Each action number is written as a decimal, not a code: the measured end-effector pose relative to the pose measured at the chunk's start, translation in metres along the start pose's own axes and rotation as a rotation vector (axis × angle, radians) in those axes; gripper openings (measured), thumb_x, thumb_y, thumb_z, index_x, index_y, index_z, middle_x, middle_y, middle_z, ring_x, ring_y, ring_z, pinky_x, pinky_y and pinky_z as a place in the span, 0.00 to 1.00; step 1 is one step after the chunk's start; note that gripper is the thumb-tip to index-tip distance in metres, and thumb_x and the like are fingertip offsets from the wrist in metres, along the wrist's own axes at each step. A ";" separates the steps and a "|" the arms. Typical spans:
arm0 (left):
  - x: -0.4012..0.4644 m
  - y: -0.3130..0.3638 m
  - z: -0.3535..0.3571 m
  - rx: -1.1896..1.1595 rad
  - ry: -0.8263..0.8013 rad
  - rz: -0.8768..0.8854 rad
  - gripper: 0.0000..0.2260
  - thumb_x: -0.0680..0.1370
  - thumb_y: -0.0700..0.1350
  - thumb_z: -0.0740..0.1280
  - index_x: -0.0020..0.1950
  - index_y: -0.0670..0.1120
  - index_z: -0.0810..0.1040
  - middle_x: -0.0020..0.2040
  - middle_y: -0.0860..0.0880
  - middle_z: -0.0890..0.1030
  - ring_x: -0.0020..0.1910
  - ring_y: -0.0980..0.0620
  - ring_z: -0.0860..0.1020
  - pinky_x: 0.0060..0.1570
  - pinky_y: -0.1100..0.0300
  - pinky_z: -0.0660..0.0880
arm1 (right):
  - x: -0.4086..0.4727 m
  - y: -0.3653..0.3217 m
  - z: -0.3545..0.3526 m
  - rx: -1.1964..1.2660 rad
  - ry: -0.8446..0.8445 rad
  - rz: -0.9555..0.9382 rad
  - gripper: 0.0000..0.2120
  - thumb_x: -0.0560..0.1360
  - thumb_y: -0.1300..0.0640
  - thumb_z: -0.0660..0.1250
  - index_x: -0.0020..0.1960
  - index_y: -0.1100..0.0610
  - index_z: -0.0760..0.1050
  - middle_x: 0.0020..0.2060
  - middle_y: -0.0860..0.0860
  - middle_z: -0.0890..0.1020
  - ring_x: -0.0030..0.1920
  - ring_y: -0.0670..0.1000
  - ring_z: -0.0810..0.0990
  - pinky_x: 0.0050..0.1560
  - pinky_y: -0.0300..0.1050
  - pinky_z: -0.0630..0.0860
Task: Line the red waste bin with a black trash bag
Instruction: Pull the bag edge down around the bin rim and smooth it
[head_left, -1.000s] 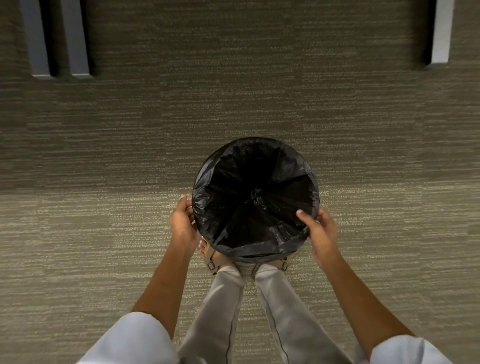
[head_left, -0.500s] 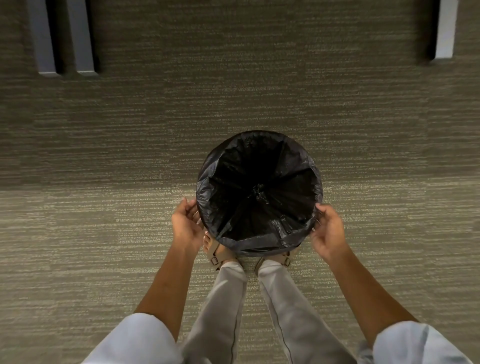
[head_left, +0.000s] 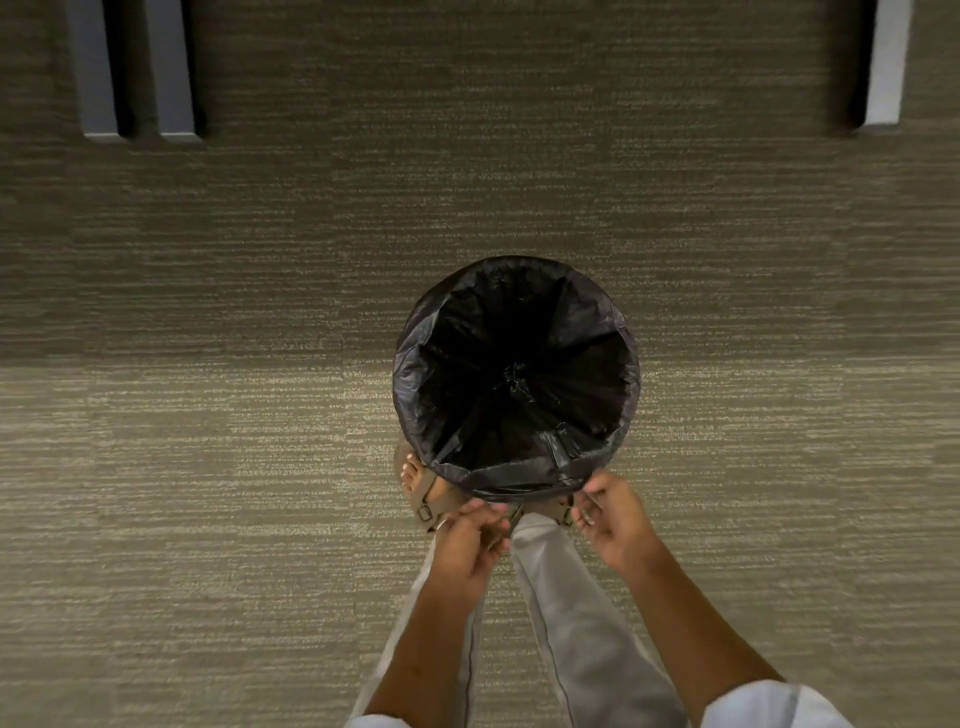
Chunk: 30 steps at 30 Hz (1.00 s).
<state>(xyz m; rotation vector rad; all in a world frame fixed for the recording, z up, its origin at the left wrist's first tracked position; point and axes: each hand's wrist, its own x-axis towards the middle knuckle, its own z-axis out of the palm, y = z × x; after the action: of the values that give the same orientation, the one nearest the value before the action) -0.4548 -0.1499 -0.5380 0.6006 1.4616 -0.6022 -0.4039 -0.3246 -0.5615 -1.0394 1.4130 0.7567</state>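
Observation:
The black trash bag sits inside the round waste bin on the carpet, its mouth folded down over the whole rim. The bag hides the bin's red wall. The bag's gathered bottom seam shows deep in the middle. My right hand is at the near right of the rim, thumb and fingers pinching the bag's folded hem. My left hand is just below the near hem with its fingers curled; whether it touches the bag is blurred.
My two sandalled feet stand right against the near side of the bin, with my grey trouser legs below. Grey furniture legs rise at the far left and one at the far right. Striped carpet lies all around.
Both hands left the left and right sides of the bin and came together at its near edge. The view shifted, so the bin now sits further right.

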 end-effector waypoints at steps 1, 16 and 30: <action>0.002 -0.003 0.003 0.004 -0.012 0.000 0.08 0.75 0.30 0.66 0.43 0.42 0.76 0.34 0.46 0.82 0.31 0.52 0.79 0.28 0.59 0.75 | 0.000 0.004 -0.002 -0.030 -0.014 -0.001 0.09 0.72 0.70 0.61 0.37 0.58 0.73 0.33 0.54 0.74 0.33 0.49 0.71 0.33 0.43 0.69; 0.023 -0.017 0.007 -0.161 0.027 0.100 0.06 0.77 0.29 0.63 0.45 0.38 0.76 0.35 0.42 0.81 0.33 0.50 0.81 0.28 0.61 0.78 | 0.011 0.005 -0.013 -0.089 -0.129 -0.036 0.10 0.72 0.70 0.65 0.38 0.57 0.75 0.35 0.53 0.82 0.40 0.52 0.82 0.39 0.45 0.78; 0.027 -0.035 0.008 -0.275 -0.030 0.176 0.06 0.75 0.33 0.70 0.42 0.42 0.76 0.36 0.45 0.84 0.39 0.50 0.85 0.37 0.60 0.82 | 0.018 0.012 -0.022 -0.032 -0.288 -0.100 0.18 0.72 0.72 0.69 0.32 0.52 0.81 0.35 0.52 0.84 0.39 0.49 0.82 0.38 0.39 0.81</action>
<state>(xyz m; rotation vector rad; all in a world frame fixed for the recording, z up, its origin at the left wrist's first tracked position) -0.4729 -0.1807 -0.5651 0.4947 1.4155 -0.2652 -0.4232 -0.3428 -0.5778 -0.9750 1.0981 0.8216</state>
